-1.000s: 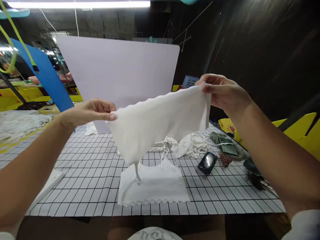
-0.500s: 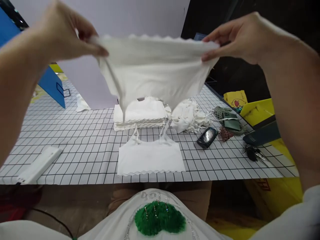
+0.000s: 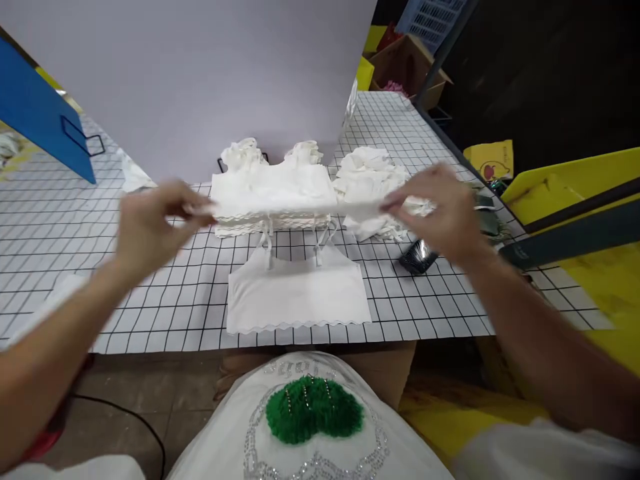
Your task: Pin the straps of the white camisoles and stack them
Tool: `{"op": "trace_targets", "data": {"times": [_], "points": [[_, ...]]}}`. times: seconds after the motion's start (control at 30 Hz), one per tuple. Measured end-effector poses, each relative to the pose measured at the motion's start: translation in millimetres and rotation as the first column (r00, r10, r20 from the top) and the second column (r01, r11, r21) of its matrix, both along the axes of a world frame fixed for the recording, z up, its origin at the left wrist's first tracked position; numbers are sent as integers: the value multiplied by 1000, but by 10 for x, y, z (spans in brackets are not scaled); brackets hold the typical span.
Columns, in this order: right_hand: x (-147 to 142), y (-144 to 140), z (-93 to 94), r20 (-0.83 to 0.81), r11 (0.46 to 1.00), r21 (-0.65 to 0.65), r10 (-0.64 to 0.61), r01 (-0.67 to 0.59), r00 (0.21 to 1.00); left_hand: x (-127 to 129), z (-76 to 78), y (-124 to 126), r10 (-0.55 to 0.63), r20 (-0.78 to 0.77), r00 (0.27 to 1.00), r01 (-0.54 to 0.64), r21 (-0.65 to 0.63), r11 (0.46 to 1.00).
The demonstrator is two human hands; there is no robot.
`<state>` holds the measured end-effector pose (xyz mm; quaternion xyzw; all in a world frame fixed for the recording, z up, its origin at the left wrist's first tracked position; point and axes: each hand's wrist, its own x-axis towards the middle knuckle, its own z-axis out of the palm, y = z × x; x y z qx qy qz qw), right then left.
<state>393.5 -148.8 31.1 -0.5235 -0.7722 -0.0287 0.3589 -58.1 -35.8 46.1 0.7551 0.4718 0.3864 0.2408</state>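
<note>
My left hand (image 3: pixel 160 217) and my right hand (image 3: pixel 435 210) pinch opposite ends of a white scalloped-edge camisole (image 3: pixel 357 207), pulled taut between them. It hangs low at the front of a stack of white camisoles (image 3: pixel 275 183), and blur hides whether it touches the stack. Between the hands I cannot make out where its cloth ends and the stack begins. Nearer me, another white strappy camisole (image 3: pixel 297 293) lies flat, straps away from me and wavy hem towards the table's front edge.
A crumpled pile of white garments (image 3: pixel 370 173) sits right of the stack. Behind it stands a pale upright panel (image 3: pixel 200 80). A black shiny packet (image 3: pixel 419 257) lies near my right forearm, a white strip-shaped object (image 3: pixel 55 300) by my left. A blue board (image 3: pixel 45 113) stands left.
Both hands have come down from high up with the camisole, to the front of the stack. The cloth was spread upright and now shows as a thin band. My view has tilted.
</note>
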Motion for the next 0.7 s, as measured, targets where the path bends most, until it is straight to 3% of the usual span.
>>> {"op": "trace_targets", "data": {"times": [0.07,0.1,0.17,0.3,0.53,0.7], "points": [[-57,-124,-513,-25,998,-45,42,-43,999,409,-667,-721,-66,-39,997,66,-5,998],[-68,-168,-708,-35,996,-71,45,-47,998,513,-893,-926,-61,-29,998,61,-21,998],[-75,-258,-950,-88,991,-108,69,-78,994,555,-1141,-1102,-52,-46,998,49,-59,997],[-103,-546,-1046,-161,984,-129,97,-118,982,402,-1195,-1201,-43,-91,995,44,6,999],[-188,-932,-1299,-88,984,-124,118,-128,989,419,-1370,-1626,-144,-158,977,155,57,986],[-138,-1040,-1275,-122,985,-119,112,-126,986,361,-1400,-1692,-179,-155,972,197,107,975]]}}
